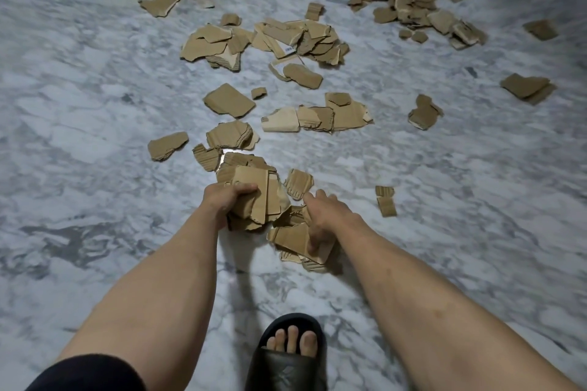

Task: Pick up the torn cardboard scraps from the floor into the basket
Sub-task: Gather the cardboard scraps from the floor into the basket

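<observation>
Both hands are working in the nearest heap of scraps [254, 200], which is lying on the marble floor [95, 105] just ahead of the black slipper [287, 355]. The left hand [227, 198] is curling its fingers around a stack of flat pieces at the heap's left side, gripping them. The right hand [320, 216] is reaching down on the heap's right side, its fingers pinching a larger brown piece [290, 240] at the edge nearest the slipper. The hands are apart, with the heap between them. The rest of the scraps are trailing away from the slipper: a middle cluster [263, 38] beyond the heap, and another cluster [419, 6] farther off to the right. No basket is showing, so I cannot tell which way the gathered load must travel.
</observation>
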Demonstrator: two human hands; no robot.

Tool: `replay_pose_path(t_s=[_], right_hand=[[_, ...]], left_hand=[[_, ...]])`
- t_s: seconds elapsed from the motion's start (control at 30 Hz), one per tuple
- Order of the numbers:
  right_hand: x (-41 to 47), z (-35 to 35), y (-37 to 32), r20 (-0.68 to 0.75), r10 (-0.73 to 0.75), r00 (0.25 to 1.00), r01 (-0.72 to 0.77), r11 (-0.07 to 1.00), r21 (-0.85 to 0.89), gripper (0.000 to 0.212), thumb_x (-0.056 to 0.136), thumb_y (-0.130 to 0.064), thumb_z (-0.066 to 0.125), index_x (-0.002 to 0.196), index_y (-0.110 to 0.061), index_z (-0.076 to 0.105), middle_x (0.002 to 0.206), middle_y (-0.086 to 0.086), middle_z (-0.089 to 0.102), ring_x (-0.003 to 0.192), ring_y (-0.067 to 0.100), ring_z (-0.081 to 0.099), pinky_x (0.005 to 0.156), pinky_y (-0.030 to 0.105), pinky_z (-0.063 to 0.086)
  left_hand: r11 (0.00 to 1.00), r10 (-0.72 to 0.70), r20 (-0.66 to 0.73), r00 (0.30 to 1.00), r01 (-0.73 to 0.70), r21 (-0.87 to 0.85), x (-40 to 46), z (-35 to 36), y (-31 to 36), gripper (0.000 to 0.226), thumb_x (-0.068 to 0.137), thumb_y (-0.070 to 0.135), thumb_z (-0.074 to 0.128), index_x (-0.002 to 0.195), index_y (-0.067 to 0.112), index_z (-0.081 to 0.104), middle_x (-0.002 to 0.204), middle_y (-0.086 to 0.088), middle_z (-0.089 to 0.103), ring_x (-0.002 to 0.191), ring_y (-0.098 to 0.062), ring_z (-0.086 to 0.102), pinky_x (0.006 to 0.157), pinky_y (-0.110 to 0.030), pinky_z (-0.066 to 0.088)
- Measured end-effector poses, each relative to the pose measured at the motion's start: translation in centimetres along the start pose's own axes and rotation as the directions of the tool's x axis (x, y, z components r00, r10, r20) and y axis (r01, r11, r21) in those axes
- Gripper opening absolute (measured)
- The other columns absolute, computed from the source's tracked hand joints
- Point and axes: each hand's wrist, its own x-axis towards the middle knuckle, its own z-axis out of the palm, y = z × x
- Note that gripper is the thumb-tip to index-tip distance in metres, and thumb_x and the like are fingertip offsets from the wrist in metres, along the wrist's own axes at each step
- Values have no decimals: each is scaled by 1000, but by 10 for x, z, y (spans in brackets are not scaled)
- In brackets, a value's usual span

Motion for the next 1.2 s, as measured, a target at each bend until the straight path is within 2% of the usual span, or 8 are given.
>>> replay_pose_path(t_s=[0.1,0.23,0.47,0.57,0.67,0.87,1.03,1.2], right_hand=[[0,1,4,-16,-6,1000,6,999,48,93,59,-29,94,131,-19,36,125,8,59,110,31,59,74,35,44],[6,-1,14,-3,36,999,-34,973,227,77,57,-31,93,114,-19,43,118,7,57,104,29,58,78,37,50],[2,-53,55,-40,96,995,-45,745,666,29,62,-3,90,79,-11,69,81,4,71,80,24,68,57,25,51],[1,-55,66,56,102,993,-116,809,576,28,59,-7,93,75,-8,70,78,5,73,79,26,71,58,28,54],[3,-36,63,118,72,990,-117,897,427,51,54,-18,96,96,-7,70,96,7,74,90,30,71,78,41,61],[6,7,38,-26,40,999,-35,985,170,80,47,-30,95,110,-23,47,124,-2,35,115,24,41,90,48,52],[1,4,32,-52,18,998,-13,995,97,78,60,-25,92,122,-22,45,127,3,45,122,30,42,86,41,48],[8,-11,40,17,54,998,-56,988,144,70,54,-32,94,103,-24,44,115,4,57,103,29,55,82,38,51]], left_hand=[[1000,-2,1,1000,2,2,1,-1,1,37,68,16,91,94,6,66,97,-21,71,79,-37,68,53,-47,61],[1000,-1,-10,1000,0,-19,5,-4,-1,42,67,17,91,99,4,67,99,-20,71,83,-36,69,57,-46,62],[983,14,-22,1000,-17,-182,16,-13,-10,44,67,16,90,104,3,71,99,-18,75,77,-32,71,55,-41,61],[984,21,-20,1000,-24,-179,17,-13,-9,40,67,16,89,101,5,71,97,-16,75,77,-30,71,54,-37,59],[983,19,-6,1000,-20,-182,15,-11,-9,34,71,15,87,98,6,69,92,-14,74,75,-29,70,48,-35,58],[982,29,-21,999,-32,-187,12,-8,-10,27,73,13,85,94,7,69,92,-14,74,75,-28,70,46,-33,57],[983,22,-18,1000,-25,-182,7,-5,-8,25,74,10,84,92,6,68,89,-16,71,73,-29,67,40,-32,54],[978,34,-13,999,-36,-203,12,-11,4,31,75,11,84,102,6,68,93,-16,72,73,-29,68,42,-34,56]])
